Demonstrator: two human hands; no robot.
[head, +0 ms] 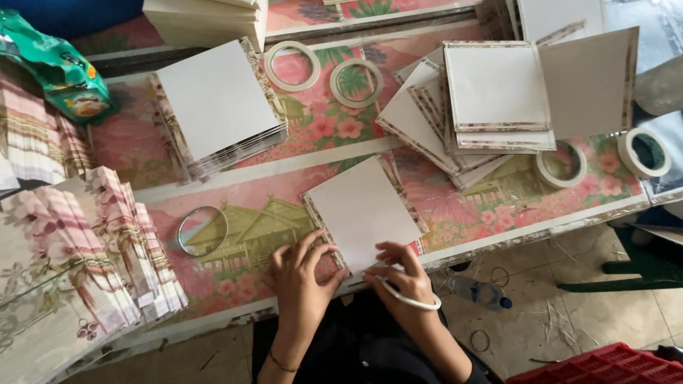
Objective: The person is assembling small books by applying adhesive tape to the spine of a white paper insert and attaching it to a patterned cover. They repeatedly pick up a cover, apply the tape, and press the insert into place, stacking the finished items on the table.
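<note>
White square card (pixel 363 210) is laid on a floral sheet at the near edge of the table (pixel 284 167), tilted corner-on; its near-left edge is pressed flat by the spread fingers of the left hand (pixel 299 274), which grip nothing; the right hand (pixel 404 279) is curled round a tape roll (pixel 409 297), fingertips touching the card's near corner. Taping of the near edge seems to be the step in hand – the next move is judged to call for a steady card and an aligned strip; finished cards (pixel 498 92) are stacked toward the far right corner.
</note>
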